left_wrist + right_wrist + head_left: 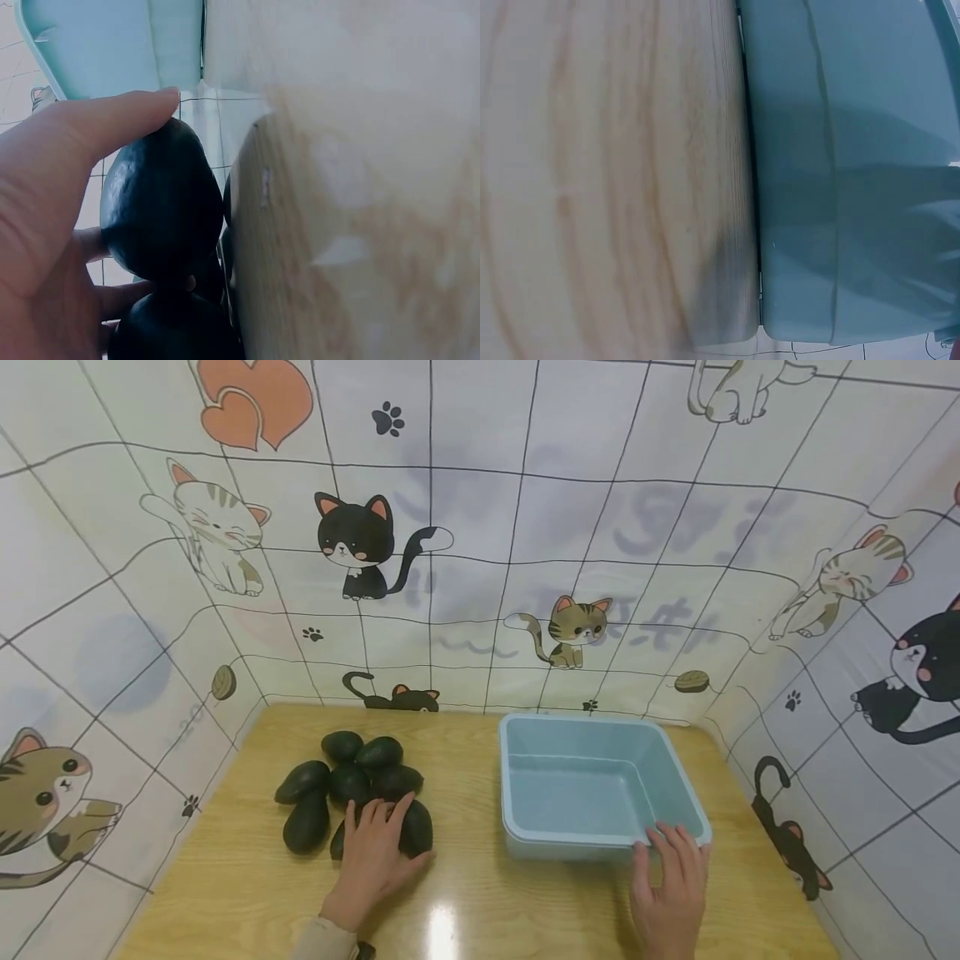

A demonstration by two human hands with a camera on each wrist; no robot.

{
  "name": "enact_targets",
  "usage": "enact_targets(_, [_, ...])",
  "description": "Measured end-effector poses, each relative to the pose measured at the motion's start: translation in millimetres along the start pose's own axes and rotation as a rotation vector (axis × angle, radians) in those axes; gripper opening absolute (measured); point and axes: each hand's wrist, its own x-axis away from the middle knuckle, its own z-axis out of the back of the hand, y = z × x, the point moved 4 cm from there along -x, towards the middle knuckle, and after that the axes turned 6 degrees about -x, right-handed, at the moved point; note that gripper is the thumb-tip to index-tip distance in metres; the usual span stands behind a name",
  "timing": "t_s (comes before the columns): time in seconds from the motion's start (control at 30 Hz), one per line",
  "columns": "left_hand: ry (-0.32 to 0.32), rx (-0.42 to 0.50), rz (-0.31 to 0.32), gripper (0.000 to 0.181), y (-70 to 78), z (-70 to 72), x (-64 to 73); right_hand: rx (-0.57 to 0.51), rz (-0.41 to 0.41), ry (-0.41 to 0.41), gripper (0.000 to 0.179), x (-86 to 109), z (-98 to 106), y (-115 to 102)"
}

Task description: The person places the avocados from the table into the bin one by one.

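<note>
A group of dark green avocados lies on the left of the table. My left hand grips the avocado at the group's front right. In the left wrist view, the thumb crosses one end of that avocado and fingers show behind it. A second avocado sits close below it in that view. My right hand rests on the near right rim of a light blue plastic basin, fingertips over the edge. The right wrist view shows the basin's side wall, the hand mostly out of frame.
The wooden table carries the basin to the right of the avocados. A cloth printed with cats and grid lines rises behind the table and along both sides.
</note>
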Motion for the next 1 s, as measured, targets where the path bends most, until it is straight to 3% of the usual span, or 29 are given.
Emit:
enact_targets(0.2, [-0.029, 0.004, 0.018, 0.097, 0.5, -2.5, -1.3, -0.033, 0.035, 0.030, 0.029, 0.0, -0.9, -0.7])
enact_targets(0.4, [-0.039, -0.002, 0.032, 0.097, 0.2, -3.1, -2.7, -0.006, 0.017, -0.010, 0.032, 0.1, -1.8, 1.0])
enact_targets(0.7, [-0.060, 0.049, 0.053, 0.098, 1.6, -3.5, -3.9, -0.050, 0.054, 0.023, 0.031, 0.3, -2.0, 3.3])
enact_targets(1.0, [-0.029, 0.117, 0.071, 0.099, -1.0, -3.0, -4.8, -0.058, 0.065, 0.024, 0.034, 1.4, -0.7, 4.1])
